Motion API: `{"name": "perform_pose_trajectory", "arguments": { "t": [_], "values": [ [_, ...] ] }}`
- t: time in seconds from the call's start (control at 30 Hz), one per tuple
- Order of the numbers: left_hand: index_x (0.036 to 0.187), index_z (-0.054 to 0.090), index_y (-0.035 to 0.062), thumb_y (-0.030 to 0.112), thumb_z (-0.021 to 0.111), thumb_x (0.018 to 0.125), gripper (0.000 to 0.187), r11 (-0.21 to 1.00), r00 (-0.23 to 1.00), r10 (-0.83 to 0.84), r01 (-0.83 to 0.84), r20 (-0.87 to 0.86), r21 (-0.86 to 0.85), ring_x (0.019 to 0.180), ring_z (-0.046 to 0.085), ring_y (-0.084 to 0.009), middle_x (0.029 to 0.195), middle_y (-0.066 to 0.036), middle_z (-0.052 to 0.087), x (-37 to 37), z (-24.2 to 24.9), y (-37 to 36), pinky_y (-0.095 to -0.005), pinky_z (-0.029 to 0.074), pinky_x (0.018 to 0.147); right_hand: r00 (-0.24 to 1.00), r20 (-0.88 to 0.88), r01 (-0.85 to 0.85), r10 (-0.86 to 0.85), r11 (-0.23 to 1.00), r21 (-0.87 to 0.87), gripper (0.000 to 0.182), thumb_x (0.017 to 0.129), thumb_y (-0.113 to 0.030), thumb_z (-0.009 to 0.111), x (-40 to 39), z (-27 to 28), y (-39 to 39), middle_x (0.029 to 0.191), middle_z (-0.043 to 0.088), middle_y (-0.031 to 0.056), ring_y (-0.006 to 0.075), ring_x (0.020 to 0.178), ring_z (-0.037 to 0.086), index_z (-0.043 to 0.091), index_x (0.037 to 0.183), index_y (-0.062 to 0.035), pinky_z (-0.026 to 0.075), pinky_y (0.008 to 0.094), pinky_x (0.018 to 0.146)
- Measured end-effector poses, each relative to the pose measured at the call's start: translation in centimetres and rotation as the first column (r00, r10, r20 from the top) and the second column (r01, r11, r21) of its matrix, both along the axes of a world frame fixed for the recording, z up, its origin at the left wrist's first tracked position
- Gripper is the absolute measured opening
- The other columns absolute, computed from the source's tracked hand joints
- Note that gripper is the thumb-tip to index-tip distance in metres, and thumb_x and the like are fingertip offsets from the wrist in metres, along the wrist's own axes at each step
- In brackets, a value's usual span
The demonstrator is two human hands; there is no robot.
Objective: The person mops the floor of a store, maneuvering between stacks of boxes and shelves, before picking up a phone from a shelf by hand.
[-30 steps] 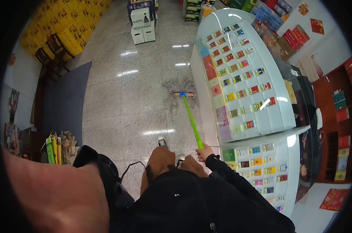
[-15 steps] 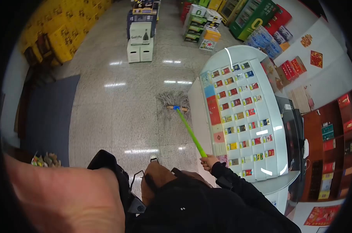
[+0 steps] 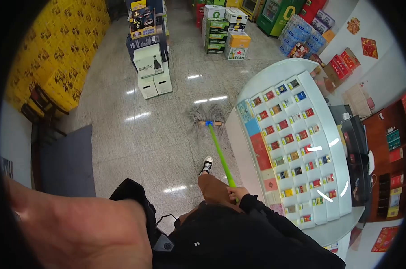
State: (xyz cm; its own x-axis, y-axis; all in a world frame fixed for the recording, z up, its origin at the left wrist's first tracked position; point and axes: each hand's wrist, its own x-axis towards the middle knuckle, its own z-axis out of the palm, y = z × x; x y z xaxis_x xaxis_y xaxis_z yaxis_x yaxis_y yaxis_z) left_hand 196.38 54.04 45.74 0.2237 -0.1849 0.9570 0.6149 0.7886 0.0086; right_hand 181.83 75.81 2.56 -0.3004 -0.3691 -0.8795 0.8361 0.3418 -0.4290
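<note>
A grey string mop (image 3: 208,113) lies spread on the speckled stone floor ahead of me, close to the base of the display counter. Its bright green handle (image 3: 221,154) slants back toward my body from a blue joint on a wooden bar. Around the upper part of that handle my right hand (image 3: 238,193) is closed. My left hand (image 3: 88,224) looms large and very near the camera at the lower left. Only its palm and wrist side show; the fingers are out of sight.
The curved white counter (image 3: 252,157) with rows of small coloured packs stands at my right. Stacked cartons (image 3: 154,86) rise ahead left, beer boxes (image 3: 237,47) farther back. A wooden chair (image 3: 48,105) and a dark mat (image 3: 68,161) are at the left.
My foot has come forward into fuller view beside the mop handle. The cartons and counter sit closer and lower in view. The mop stays ahead of me; my right hand keeps its hold.
</note>
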Motion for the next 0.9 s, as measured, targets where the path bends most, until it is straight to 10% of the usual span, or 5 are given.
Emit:
{"name": "perform_pose_trajectory", "arguments": {
  "t": [0.07, 0.13, 0.57, 0.9],
  "values": [
    [0.104, 0.050, 0.0091, 0.018, 0.048, 0.084, 0.022, 1.000, 1.000, 0.002, -0.002, 0.028, -0.010, 0.073, 0.039, -0.0183, 0.073, -0.003, 0.045, -4.4, 0.8, -2.5, -0.0444, 0.034, 0.084, 0.998, 0.064, 0.035, -0.030, 0.997, -0.075, 0.015, 0.076, -0.011, 0.060, -4.0, 0.0, -4.7, 0.057, 0.048, 0.0017, 0.0082, 0.039, 0.039, 0.050, 0.069, -0.0026, 0.032, 0.0191, 0.034],
    [0.103, 0.050, 0.0090, 0.018, 0.048, 0.083, 0.022, 1.000, 0.999, 0.009, -0.008, 0.043, -0.030, 0.073, 0.039, -0.0184, 0.073, -0.003, 0.045, -9.0, 2.0, -5.3, -0.0444, 0.035, 0.083, 0.857, 0.496, 0.289, -0.140, 0.927, -0.238, 0.015, 0.077, -0.008, 0.057, -8.7, -0.3, -9.8, 0.054, 0.045, 0.0011, 0.0071, 0.038, 0.037, 0.047, 0.067, -0.0029, 0.031, 0.0182, 0.033],
    [0.100, 0.050, 0.0079, 0.018, 0.048, 0.083, 0.020, 0.995, 0.995, -0.100, 0.100, 0.030, -0.023, 0.072, 0.039, -0.0191, 0.073, -0.004, 0.045, -28.3, 3.6, -20.9, -0.0443, 0.036, 0.082, 0.859, 0.382, 0.453, -0.340, 0.852, -0.261, 0.016, 0.080, -0.011, 0.054, -28.5, -1.0, -24.9, 0.058, 0.041, 0.0019, 0.0063, 0.040, 0.037, 0.040, 0.078, -0.0045, 0.030, 0.0153, 0.032],
    [0.097, 0.051, 0.0070, 0.017, 0.048, 0.083, 0.018, 0.935, 0.934, -0.354, 0.352, 0.047, 0.038, 0.071, 0.039, -0.0196, 0.072, -0.004, 0.045, -34.3, 2.6, -39.4, -0.0443, 0.037, 0.080, 0.835, 0.240, 0.531, -0.496, 0.840, -0.110, 0.018, 0.081, -0.018, 0.054, -18.6, 7.6, -27.4, 0.061, 0.043, 0.0022, 0.0054, 0.045, 0.036, 0.046, 0.079, -0.0017, 0.031, 0.0168, 0.037]
  ]
}}
